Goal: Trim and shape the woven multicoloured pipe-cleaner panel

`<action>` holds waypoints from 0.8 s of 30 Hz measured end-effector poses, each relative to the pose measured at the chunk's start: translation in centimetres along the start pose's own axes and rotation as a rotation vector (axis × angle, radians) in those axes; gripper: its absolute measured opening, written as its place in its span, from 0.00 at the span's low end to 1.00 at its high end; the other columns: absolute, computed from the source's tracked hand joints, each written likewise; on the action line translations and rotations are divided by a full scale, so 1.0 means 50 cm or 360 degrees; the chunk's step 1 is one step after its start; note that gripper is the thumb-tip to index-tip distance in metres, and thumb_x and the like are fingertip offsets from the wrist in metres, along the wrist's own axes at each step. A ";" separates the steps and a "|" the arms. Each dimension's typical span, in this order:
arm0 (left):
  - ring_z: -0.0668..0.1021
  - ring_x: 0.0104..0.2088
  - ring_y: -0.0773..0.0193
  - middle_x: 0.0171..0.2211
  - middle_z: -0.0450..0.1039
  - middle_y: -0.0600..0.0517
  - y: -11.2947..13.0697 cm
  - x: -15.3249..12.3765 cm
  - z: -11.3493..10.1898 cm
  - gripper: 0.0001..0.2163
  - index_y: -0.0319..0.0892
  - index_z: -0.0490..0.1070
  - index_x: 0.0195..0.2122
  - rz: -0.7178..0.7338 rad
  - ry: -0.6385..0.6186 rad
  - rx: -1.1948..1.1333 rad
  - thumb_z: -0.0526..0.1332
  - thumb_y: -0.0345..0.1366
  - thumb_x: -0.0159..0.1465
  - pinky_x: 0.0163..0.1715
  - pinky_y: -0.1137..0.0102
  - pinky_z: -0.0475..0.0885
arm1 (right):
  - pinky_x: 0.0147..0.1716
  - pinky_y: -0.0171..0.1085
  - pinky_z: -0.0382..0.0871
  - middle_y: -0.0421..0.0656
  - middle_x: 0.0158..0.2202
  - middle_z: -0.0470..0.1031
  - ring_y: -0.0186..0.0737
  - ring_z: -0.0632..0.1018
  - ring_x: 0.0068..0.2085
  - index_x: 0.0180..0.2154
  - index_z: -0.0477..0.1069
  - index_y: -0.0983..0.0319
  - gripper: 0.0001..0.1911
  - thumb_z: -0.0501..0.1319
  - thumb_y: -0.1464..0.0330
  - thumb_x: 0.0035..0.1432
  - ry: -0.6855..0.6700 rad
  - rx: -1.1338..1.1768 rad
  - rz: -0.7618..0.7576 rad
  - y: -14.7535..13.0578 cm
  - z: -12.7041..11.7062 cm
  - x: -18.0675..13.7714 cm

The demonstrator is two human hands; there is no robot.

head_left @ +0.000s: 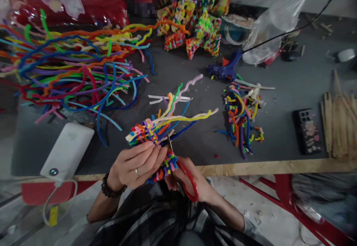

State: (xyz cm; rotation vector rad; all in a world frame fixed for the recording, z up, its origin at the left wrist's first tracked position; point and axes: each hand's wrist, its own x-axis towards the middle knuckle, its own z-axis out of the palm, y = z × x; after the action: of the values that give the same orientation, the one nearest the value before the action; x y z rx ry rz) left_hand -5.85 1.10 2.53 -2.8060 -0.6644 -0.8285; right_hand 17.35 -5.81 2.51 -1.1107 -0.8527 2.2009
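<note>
"How many of each, in the head view?"

"Two hands: the left hand point(141, 164), its fingers pinched on one woven piece point(145, 131) above the near edge of the table point(279, 127); the right hand point(199, 177), its fingers around one pair of red-handled scissors point(192, 179). Beyond lie one glue gun point(231, 67), one phone point(309, 130) and one power bank point(68, 151)."

"And the loose strands?"

"Too tangled to count: one big pile point(83, 63) at left, one smaller heap point(242, 119) of short bits at right."

"What's hard to make out?"

"The left fingers cover the woven piece's middle. The right fingertips are mostly hidden, and I can't tell how far the blades part. The colourful pointed shapes point(206, 34) overlap past counting. The frame cuts off the big pile and the wooden sticks point(338, 123)."
</note>
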 end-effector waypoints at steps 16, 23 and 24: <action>0.87 0.48 0.63 0.50 0.86 0.51 0.000 0.001 0.007 0.16 0.39 0.84 0.51 -0.0200 0.0096 -0.0211 0.72 0.20 0.64 0.68 0.66 0.78 | 0.27 0.34 0.67 0.40 0.28 0.76 0.34 0.73 0.26 0.37 0.67 0.59 0.29 0.54 0.39 0.72 -0.0015 -0.0079 0.0011 -0.013 0.001 -0.005; 0.87 0.48 0.63 0.50 0.86 0.51 -0.003 -0.002 0.008 0.18 0.40 0.82 0.56 -0.0228 0.0077 -0.0283 0.70 0.21 0.66 0.67 0.66 0.79 | 0.24 0.32 0.65 0.38 0.24 0.74 0.31 0.71 0.22 0.34 0.67 0.60 0.29 0.56 0.42 0.73 -0.0005 -0.0143 0.0030 -0.012 -0.003 -0.003; 0.87 0.48 0.63 0.51 0.86 0.52 -0.002 -0.003 0.009 0.19 0.41 0.81 0.57 -0.0249 0.0074 -0.0306 0.70 0.21 0.66 0.66 0.65 0.79 | 0.23 0.31 0.64 0.37 0.23 0.73 0.31 0.71 0.22 0.34 0.67 0.60 0.29 0.56 0.42 0.73 0.0010 -0.0153 0.0033 -0.012 -0.004 -0.002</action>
State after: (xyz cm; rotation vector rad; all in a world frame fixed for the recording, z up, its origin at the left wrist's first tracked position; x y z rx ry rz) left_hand -5.81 1.26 2.08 -2.9217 -0.8482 -1.0337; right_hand 17.67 -5.43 2.94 -1.1762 -0.9569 2.1921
